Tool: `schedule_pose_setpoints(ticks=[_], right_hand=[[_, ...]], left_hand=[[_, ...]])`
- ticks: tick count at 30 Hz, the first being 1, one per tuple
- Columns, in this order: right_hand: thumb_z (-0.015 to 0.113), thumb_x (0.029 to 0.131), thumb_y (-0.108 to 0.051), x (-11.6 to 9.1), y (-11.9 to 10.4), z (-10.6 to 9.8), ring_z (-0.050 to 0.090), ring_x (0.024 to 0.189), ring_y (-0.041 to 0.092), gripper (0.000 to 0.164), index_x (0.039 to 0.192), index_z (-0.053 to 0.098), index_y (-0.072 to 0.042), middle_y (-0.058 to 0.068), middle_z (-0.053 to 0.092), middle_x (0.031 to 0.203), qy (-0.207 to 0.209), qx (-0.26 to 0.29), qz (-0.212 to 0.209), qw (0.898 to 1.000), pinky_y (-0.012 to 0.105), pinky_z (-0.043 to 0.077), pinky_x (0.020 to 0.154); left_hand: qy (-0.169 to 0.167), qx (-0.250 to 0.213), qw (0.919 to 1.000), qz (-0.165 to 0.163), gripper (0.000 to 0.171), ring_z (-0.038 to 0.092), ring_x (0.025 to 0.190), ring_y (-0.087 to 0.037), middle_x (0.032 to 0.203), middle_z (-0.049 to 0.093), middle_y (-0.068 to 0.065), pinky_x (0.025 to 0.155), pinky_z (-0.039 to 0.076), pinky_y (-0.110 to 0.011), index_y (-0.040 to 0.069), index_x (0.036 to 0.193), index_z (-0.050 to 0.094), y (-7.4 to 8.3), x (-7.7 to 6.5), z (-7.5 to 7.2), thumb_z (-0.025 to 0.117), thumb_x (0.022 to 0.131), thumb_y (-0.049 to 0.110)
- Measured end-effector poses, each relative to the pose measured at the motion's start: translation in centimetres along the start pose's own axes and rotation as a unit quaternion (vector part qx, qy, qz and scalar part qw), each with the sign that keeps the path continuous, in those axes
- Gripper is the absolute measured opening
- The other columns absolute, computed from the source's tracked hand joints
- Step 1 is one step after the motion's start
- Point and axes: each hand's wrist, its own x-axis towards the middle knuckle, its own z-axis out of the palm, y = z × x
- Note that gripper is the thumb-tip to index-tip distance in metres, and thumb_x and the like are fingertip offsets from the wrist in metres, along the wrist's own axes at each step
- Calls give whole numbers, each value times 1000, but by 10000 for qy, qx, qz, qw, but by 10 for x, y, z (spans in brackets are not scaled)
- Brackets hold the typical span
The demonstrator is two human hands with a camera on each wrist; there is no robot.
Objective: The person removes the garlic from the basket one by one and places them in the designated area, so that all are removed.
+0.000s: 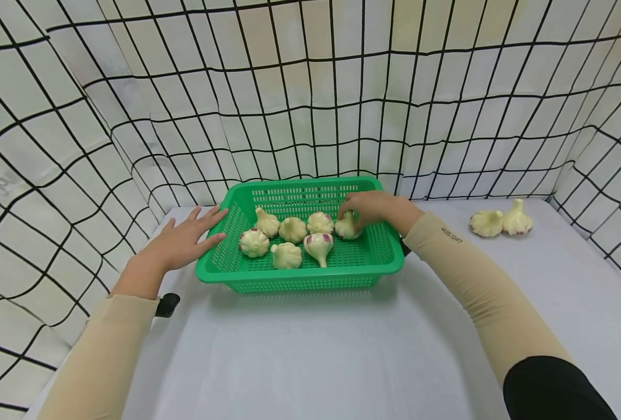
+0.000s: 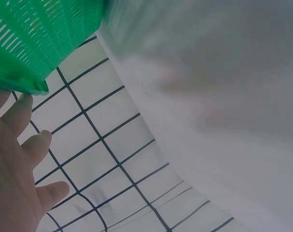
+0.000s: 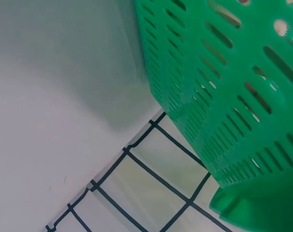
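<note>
A green plastic basket point(image 1: 300, 279) with slotted walls holds several garlic bulbs, white with purple streaks. My right hand point(image 1: 373, 207) reaches over its right rim, and the fingers grip a garlic bulb point(image 1: 346, 228) near the right end of the group. Spread and straight, the fingers of my left hand point(image 1: 176, 245) touch the basket's left rim; the left wrist view shows this hand point(image 2: 11, 159) beneath the rim's edge. The right wrist view has only the basket's outer wall point(image 3: 204, 92); the right hand is hidden there.
Two more garlic bulbs, one squat point(image 1: 485, 223) and one taller point(image 1: 517, 219), lie side by side on the white table point(image 1: 310, 356), right of the basket. Black grid netting point(image 1: 310, 111) over white sheeting encloses the back and both sides, close behind the basket.
</note>
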Motion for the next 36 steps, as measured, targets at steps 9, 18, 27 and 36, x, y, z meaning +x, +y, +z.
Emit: schedule_pose_setpoints(ticks=[9,18,27,36], right_hand=[[80,88,-17,-1,-2,-1,56,123,31,45,131,69,-19,10,56,142,-94,14,-19,10000,48,47,104],[81,88,-22,-2,-4,-2,58,114,27,45,131,65,-22,7,62,139,-305,-61,168,9994,48,49,99],[81,87,-20,-2,-5,0,57,107,25,42,125,65,-22,4,63,134,-270,14,102,9996,45,50,94],[80,87,-21,-3,-4,2,56,102,24,39,123,65,-19,3,64,126,-126,241,-53,9996,41,50,89]], left_hand=[[-25,-48,10000,-8,73,0,154,-48,171,10,-14,112,-5,-77,16,166,18,1,0,0,41,108,54],[-23,-39,10000,-29,73,0,154,-47,171,10,-13,112,-6,-77,16,166,18,2,0,-1,41,108,53],[10,18,10000,-8,73,1,153,-48,170,13,-15,112,-5,-77,16,166,18,1,0,0,40,108,54],[45,-48,10000,-14,72,-1,154,-46,172,10,-12,113,-6,-76,17,166,18,-1,0,3,41,108,53]])
